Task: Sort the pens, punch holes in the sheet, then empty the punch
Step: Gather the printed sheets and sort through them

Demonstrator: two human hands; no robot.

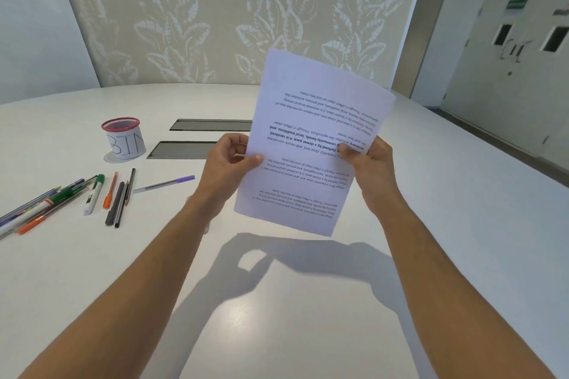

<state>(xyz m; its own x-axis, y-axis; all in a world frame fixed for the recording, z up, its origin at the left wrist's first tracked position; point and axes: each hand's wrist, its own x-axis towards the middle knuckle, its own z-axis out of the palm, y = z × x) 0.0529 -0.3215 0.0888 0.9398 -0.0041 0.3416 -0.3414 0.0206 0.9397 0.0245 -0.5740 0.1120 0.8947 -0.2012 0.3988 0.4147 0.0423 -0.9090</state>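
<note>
White desk (308, 301) lies bare under the raised printed sheet (317, 138), which the left hand (229, 157) and right hand (369, 160) pinch at its side edges. Its upside-down text is perhaps about village life. Pens (92, 194) lie left, near a cup marked "BIN" (124, 138).

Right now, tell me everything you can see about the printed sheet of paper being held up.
The white printed paper sheet is held clear above the white table, tilted, its text upside down to the camera, with some lines in bold. It looks thin and flat, uncreased. The left hand pinches its left edge, and the right hand pinches its right edge. No punched holes are visible.
</note>
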